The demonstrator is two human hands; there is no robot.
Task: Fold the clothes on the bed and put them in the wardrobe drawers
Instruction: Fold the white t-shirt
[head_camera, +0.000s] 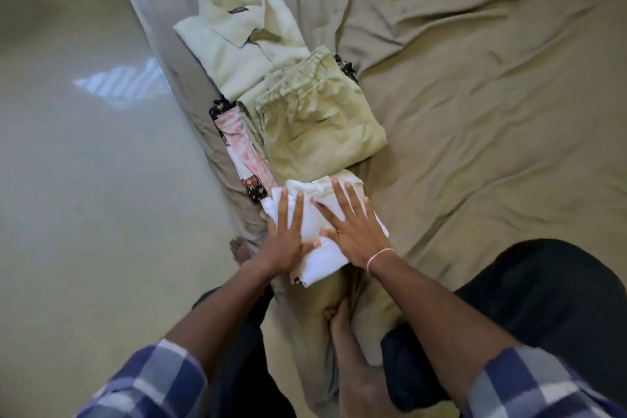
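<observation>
A: What are the person's hands doing?

B: Both lie flat on the white garment (324, 263), palms down. The left hand (288, 243) covers its left part, fingers straight and a little apart. The right hand (354, 231) presses its right part, fingers fanned wide. Neither pinches the cloth or curls round it. The thumbs point towards each other with a strip of white between them.

A: And where does that garment lie?

B: On the bed (492, 112), near its left edge, close in front of the person. It is folded into a small packet, and its near corner sticks out below the hands.

A: The other clothes?

B: They run in a row away from the person along the same edge. The trousers (312, 125), khaki and folded, touch the white garment's far edge. Under them a patterned cloth (242, 146), pink and black, shows on the left. A dark patterned scrap shows at their far right corner; whether it is the same cloth cannot be told. Farthest lies the shirt (234, 44), pale, folded collar-up, its near end under the trousers.

A: Anything else?

B: A thin bracelet (380, 256) on the right wrist, blue checked sleeves (543, 387) pushed up the forearms, a bare foot (342, 332) on the sheet between the arms, and the floor (84, 163) left of the bed.
</observation>
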